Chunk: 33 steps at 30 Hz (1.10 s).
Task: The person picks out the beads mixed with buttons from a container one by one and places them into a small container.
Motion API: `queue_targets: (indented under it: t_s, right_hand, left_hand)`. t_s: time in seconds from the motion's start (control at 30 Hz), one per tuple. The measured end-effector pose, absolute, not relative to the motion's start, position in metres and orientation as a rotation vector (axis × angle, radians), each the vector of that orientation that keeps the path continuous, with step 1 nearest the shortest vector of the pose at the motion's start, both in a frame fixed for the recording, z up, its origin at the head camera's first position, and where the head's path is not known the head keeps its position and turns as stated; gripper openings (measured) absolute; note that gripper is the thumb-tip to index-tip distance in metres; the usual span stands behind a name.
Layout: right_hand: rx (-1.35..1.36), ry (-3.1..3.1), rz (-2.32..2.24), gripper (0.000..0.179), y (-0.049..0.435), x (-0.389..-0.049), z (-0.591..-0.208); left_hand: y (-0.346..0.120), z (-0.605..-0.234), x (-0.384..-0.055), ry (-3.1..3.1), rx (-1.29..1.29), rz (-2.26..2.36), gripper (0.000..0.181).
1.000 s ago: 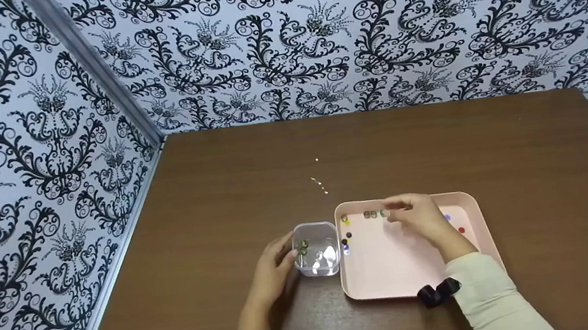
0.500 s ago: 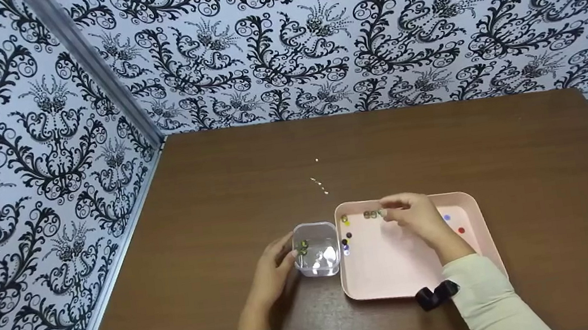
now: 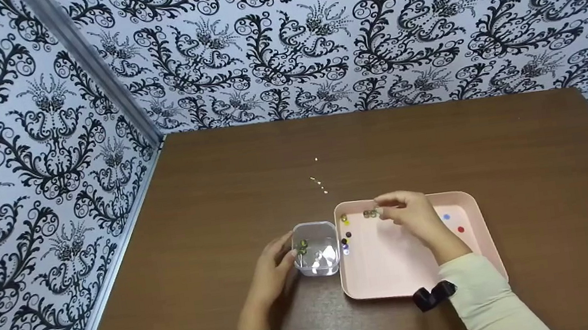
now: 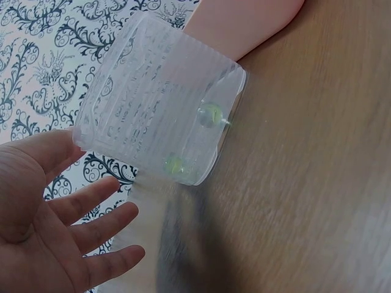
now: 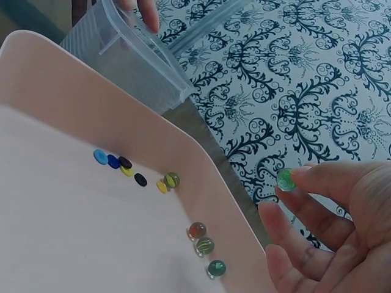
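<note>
My right hand (image 3: 412, 220) is over the back part of the pink tray (image 3: 399, 276). In the right wrist view its thumb and index finger pinch a green glass marble (image 5: 285, 179), held above the tray rim. Below it, several marbles lie along the tray wall, among them a green one (image 5: 216, 268) and a reddish one (image 5: 197, 230). My left hand (image 3: 273, 267) holds a clear plastic container (image 3: 316, 247) at its left rim between thumb and index finger. The other fingers (image 4: 104, 229) stay extended. Green-yellow marbles (image 4: 211, 115) sit in the container.
Several small buttons (image 5: 141, 179) in blue, black and yellow lie near the tray's left wall. A red button (image 3: 461, 229) and a blue button (image 3: 447, 217) are on its right side. The container stands against the tray's left edge. Patterned walls (image 3: 290, 46) border the wooden table (image 3: 219, 197).
My right hand has shifted slightly left along the back wall of the tray, toward the marbles there. My left hand and the container have stayed in place.
</note>
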State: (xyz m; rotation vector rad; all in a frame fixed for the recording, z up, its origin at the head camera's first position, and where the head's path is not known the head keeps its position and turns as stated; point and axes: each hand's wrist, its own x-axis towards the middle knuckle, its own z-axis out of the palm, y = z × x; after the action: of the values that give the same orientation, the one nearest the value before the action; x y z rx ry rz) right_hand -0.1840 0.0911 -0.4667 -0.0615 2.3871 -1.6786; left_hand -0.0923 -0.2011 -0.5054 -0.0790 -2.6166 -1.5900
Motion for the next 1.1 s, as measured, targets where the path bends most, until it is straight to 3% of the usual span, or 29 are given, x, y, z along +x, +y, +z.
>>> queue_targets:
  t_s: [1.1]
  right_hand:
    - [-0.049,2.343,-1.779,0.032,0.067,-0.18,-0.46]
  left_hand:
    - [-0.201,-0.505,-0.092,-2.614,-0.076,-1.597,0.039]
